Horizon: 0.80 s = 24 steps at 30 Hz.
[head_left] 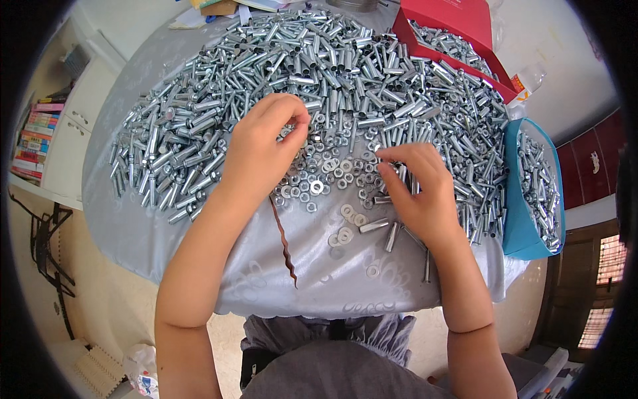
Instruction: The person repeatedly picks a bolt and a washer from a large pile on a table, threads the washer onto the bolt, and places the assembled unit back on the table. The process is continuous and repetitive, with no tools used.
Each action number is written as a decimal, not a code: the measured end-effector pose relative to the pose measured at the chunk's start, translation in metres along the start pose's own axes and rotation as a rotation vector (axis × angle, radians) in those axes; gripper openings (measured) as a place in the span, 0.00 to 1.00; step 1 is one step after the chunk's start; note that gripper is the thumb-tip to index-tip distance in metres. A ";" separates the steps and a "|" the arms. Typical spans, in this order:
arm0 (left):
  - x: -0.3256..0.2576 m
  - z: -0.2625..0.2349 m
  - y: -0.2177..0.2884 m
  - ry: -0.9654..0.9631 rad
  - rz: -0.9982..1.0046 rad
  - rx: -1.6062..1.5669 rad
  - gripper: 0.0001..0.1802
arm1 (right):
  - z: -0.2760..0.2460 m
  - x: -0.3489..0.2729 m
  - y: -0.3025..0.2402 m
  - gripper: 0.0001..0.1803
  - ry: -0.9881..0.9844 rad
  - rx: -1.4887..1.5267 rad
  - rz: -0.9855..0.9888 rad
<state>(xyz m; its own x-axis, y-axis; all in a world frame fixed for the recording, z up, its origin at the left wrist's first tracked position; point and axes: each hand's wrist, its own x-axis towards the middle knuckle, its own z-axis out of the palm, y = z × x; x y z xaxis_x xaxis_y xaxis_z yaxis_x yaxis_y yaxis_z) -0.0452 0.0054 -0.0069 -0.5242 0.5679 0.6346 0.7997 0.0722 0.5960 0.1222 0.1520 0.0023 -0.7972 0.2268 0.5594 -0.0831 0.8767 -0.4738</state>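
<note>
My left hand [269, 133] is over the middle of a big heap of metal parts, its fingers curled and thumb bent toward the index finger. Whatever lies in that pinch is too hidden to name. Right of it, my right hand [422, 186] reaches in with thumb and index finger slightly apart and nothing visible between them. Small hex nuts [304, 197] and flat washers [346, 165] lie loose between the hands. Nearer to me are more washers [345, 235] and a few metal sleeves [373, 226]. Bolts with sleeves [193, 123] pile up on the left.
A grey patterned cloth [259, 292] covers the round table, with a wavy brown slit or strip [284, 246] on it. A red box [458, 23] and a blue bin [515, 193], both holding metal parts, stand at the right. Bookshelves [40, 143] are at far left.
</note>
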 end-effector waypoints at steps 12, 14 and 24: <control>-0.023 0.015 0.058 -0.195 -0.443 -0.958 0.10 | 0.001 -0.008 -0.013 0.11 -0.201 0.404 0.281; -0.022 0.011 0.051 -0.239 -0.464 -0.901 0.11 | 0.004 -0.009 -0.008 0.09 -0.168 0.387 0.213; -0.026 0.017 0.054 -0.316 -0.231 -0.469 0.13 | -0.017 -0.004 -0.012 0.11 0.040 0.860 0.519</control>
<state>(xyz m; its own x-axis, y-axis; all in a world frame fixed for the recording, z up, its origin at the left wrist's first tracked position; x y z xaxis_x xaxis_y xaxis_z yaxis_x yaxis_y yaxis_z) 0.0169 0.0084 0.0001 -0.4992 0.8015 0.3293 0.4239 -0.1055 0.8995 0.1370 0.1479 0.0173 -0.8383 0.5214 0.1595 -0.1473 0.0650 -0.9870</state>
